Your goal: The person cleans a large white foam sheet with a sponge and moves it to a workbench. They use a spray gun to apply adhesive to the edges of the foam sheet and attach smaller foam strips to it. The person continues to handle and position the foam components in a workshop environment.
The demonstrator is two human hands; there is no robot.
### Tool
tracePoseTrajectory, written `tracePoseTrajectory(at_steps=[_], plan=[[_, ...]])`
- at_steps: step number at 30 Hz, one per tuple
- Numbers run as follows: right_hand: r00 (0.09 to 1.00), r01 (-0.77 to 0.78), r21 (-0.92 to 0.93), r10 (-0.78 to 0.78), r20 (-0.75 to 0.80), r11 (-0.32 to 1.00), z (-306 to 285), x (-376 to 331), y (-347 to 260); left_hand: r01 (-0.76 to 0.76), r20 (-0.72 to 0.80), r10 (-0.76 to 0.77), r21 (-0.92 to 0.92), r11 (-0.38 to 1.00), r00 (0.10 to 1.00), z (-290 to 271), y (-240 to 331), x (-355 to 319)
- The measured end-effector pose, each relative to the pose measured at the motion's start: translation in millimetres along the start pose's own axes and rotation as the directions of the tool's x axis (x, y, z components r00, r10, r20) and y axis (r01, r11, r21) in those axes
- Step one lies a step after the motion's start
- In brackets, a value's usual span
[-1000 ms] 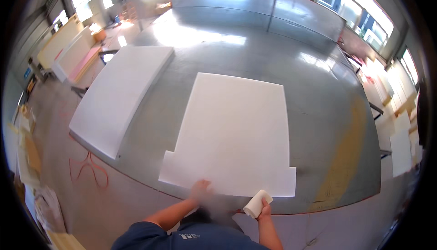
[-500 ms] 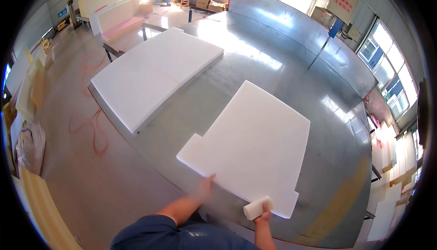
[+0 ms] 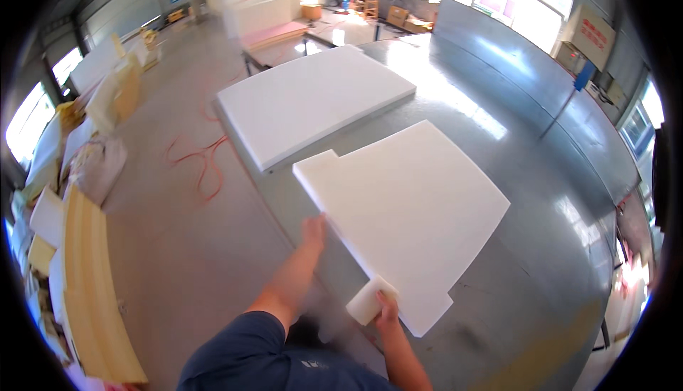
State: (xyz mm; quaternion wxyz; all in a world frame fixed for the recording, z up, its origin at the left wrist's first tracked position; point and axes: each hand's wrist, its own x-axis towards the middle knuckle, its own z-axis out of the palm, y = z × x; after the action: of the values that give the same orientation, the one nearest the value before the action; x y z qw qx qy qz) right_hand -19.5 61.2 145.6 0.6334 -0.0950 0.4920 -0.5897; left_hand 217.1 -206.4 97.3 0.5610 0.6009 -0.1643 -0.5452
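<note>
The notched foam sheet (image 3: 405, 213) lies flat on the worktop (image 3: 541, 263), the left hand (image 3: 314, 229) pressed open at its 8 o'clock edge, the right hand (image 3: 388, 309) clamped on a small foam block (image 3: 368, 300) at 6 o'clock; the work seems only begun.

The person wears a dark navy-blue short-sleeved shirt; its sleeve ends above the elbow on the left arm. A small pale marking sits on the chest, too blurred to make out. Both forearms are bare, and the left hand (image 3: 313, 230) and right hand (image 3: 388, 308) are ungloved.
</note>
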Motion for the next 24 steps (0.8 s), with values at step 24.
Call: tracePoseTrajectory(at_steps=[24], plan=[[-0.07,-0.363,-0.788,0.828,0.556,0.497,439,-236,244,-0.501,-0.028,0.552,0.386,0.775,0.833,-545,196,-415]])
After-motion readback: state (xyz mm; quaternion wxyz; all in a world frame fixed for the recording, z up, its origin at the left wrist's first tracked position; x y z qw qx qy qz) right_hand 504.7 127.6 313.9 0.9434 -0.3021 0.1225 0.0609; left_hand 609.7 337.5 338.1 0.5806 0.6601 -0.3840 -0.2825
